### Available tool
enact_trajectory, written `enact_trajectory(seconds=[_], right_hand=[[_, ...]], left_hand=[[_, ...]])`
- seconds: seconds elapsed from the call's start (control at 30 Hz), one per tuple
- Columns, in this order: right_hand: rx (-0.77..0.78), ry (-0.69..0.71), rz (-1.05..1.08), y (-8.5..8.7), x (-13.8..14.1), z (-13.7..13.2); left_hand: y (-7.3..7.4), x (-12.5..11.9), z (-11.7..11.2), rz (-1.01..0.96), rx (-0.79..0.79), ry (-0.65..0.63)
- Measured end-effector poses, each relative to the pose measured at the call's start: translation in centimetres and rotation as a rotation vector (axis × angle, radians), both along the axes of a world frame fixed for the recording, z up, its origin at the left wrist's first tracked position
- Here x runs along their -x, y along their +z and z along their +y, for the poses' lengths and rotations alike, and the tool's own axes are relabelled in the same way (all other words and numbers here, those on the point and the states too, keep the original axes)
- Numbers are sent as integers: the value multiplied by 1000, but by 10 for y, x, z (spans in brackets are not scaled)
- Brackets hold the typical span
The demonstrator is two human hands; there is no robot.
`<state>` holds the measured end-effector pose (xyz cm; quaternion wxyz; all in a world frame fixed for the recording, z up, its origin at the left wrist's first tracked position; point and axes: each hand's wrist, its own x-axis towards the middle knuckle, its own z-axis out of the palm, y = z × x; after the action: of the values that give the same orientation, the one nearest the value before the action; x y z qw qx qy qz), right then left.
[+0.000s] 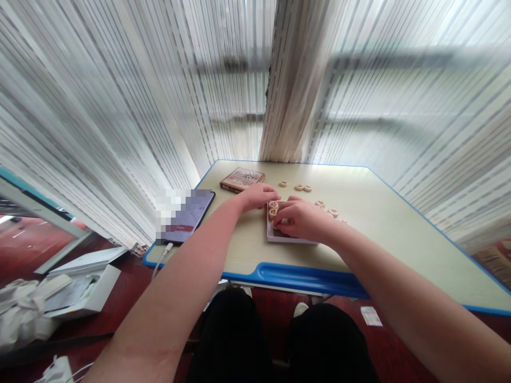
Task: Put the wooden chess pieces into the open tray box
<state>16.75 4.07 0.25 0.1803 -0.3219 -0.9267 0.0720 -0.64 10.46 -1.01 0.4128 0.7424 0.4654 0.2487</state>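
A shallow white box with a dark inside lies on the table near its front edge. Inside, along its left wall, sit round wooden Chinese chess pieces with dark characters. My right hand reaches into the box from the right, thumb and fingers pinched on a chess piece at the left wall, partly hidden by the fingertips. My left hand is at the box's far left corner, its fingers bent over the edge; the thumb is mostly hidden. More loose chess pieces lie just beyond my right hand.
A patterned flat box lies at the back left. Several pieces stand near the far edge. A tablet with a white cable is at the left edge. The pale table has a blue rim and front groove; curtains hang behind.
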Motion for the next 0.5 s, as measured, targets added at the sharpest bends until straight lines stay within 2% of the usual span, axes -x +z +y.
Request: enact_trajectory(seconds=[0.2,0.5], right_hand=[[15,32,15,-1,-1,2],[24,1,-9,-3,-2,1]], left_hand=[[1,0,-1,26,-7,-13],[0,-1,0,16,0,-9]])
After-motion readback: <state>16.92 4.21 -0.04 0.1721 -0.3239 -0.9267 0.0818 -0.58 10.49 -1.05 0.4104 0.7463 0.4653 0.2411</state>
